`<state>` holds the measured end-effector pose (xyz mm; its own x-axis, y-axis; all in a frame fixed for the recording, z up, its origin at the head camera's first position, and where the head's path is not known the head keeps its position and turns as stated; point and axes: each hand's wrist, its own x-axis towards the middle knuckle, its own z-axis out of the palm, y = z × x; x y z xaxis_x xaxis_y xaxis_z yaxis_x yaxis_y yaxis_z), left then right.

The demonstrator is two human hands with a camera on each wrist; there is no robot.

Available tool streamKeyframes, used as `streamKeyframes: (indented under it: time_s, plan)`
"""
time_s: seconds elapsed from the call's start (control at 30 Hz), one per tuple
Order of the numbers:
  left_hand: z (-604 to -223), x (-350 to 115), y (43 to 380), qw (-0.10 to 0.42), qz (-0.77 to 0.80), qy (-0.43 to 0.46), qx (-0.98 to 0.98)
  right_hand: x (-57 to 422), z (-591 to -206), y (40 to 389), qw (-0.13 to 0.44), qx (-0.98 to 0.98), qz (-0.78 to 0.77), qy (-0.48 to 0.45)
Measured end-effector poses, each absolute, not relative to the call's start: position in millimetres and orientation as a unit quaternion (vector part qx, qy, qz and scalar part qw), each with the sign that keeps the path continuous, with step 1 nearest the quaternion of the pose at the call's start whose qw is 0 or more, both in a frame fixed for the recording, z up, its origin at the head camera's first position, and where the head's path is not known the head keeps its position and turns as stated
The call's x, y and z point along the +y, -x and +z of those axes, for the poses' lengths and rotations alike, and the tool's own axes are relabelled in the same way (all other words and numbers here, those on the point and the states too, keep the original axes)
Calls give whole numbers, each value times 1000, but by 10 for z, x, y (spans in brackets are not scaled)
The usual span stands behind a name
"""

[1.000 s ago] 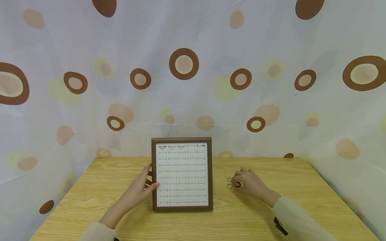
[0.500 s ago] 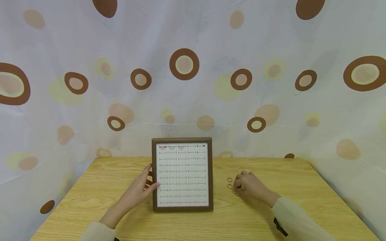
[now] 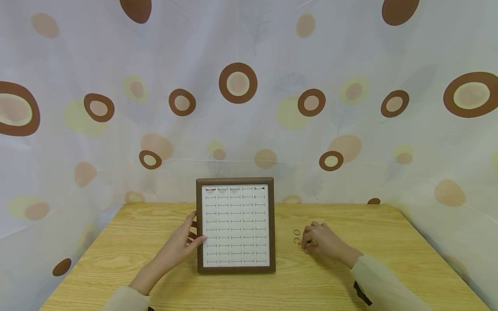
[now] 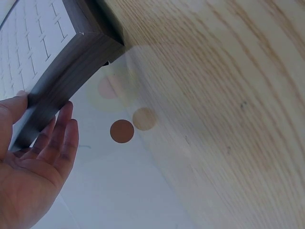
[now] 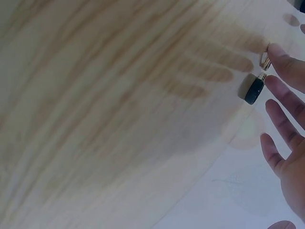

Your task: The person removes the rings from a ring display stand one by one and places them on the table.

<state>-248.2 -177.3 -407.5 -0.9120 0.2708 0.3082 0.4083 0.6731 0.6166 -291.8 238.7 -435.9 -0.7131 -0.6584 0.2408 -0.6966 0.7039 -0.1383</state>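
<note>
A ring display board [image 3: 235, 224] with a brown frame and white slotted insert stands tilted up on the table. My left hand [image 3: 180, 242] grips its left side, thumb on the front and fingers behind, as the left wrist view [image 4: 35, 176] also shows. A few rings sit in its top row. To its right, my right hand [image 3: 323, 242] pinches a gold ring [image 5: 265, 61] at the tips of thumb and index finger, close to the tabletop. Beside those fingertips lies a ring with a black top [image 5: 255, 90]. Two gold rings [image 3: 297, 232] lie just left of this hand.
The light wood table [image 3: 155, 216] carries the board and the rings. Behind it hangs a pale curtain [image 3: 249, 129] with brown and yellow circles, which also closes in both sides. A dark strap [image 3: 362, 293] shows under the right sleeve.
My right hand has shifted slightly toward the near right, uncovering more of the gold rings and bringing its fingertips to the nearest one. My left hand and the board hold still.
</note>
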Motion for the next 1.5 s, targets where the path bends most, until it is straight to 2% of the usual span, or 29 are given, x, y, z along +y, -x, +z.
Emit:
streamKeyframes:
  time_s: [0.17,0.8,1.5]
  plan:
    - [-4073,-1774,2484,96,-358,187,-910,2377,-4311,2937,99,-917,113,-371]
    - [-4066,-1774,2487,93,-369,190,-905,2010,-3762,2983,257,-901,116,-331]
    - [-4096,-1773,2496,96,-369,181,-907,1461,-3242,2850,320,-858,164,-366]
